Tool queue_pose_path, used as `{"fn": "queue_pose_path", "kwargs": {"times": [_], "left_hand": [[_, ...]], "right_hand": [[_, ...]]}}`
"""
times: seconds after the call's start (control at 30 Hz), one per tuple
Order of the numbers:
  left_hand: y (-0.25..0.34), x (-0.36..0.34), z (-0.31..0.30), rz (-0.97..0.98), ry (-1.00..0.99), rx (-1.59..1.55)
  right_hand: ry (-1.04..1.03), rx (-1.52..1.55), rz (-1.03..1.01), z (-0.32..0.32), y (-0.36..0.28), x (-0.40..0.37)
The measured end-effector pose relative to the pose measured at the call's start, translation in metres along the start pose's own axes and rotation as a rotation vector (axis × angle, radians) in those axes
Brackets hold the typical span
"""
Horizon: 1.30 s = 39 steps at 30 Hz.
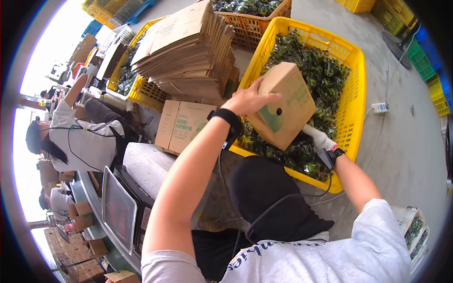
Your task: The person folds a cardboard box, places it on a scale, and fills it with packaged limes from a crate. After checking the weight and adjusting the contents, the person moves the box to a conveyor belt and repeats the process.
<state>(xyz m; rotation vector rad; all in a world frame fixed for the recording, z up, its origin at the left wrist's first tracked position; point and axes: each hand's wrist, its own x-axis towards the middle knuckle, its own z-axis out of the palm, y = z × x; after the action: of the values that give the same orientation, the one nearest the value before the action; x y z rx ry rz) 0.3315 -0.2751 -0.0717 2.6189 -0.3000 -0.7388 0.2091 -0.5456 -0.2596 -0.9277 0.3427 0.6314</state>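
Observation:
A small brown cardboard box [292, 106] with green print and a round dark hole is tilted above the yellow crate [357, 113]. My bare left hand [250, 99] grips its left side, thumb over the printed face and fingers along the upper edge. At the box's lower right edge is my right hand [321, 139], in a white glove. Its fingertips disappear at or under the box, so its grip is hidden. Beneath both hands, the crate is filled with shiny clear bags of dark green contents [325, 70].
A tall stack of flattened cartons [188, 47] stands left of the crate, above a printed carton [184, 125]. A white foam block [148, 165] and a dark-framed screen-like panel [120, 207] lie nearer. Another person [85, 141] sits at far left. A cable [370, 109] crosses the floor at right.

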Motion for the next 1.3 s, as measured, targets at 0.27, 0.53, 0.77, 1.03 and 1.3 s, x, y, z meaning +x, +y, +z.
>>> {"fn": "queue_pose_path", "kwargs": {"times": [0.27, 0.53, 0.77, 1.03, 1.3], "left_hand": [[-0.013, 0.019, 0.016, -0.082, -0.170, -0.341], [-0.028, -0.016, -0.011, 0.062, -0.272, -0.712], [-0.076, -0.060, -0.005, 0.097, -0.221, -1.338], [-0.092, -0.112, 0.041, 0.254, -0.150, -2.129], [-0.118, -0.167, 0.070, 0.672, -0.165, -2.468]], "right_hand": [[0.121, 0.294, -0.051, 0.022, -0.003, -0.010], [0.374, 0.169, -0.216, 0.078, -0.034, -0.030], [0.185, -0.330, -0.382, 0.150, -0.126, -0.061], [0.149, -1.530, -0.696, 0.308, -0.194, -0.092], [-0.516, -1.723, -0.831, 0.446, -0.220, -0.149]]}}
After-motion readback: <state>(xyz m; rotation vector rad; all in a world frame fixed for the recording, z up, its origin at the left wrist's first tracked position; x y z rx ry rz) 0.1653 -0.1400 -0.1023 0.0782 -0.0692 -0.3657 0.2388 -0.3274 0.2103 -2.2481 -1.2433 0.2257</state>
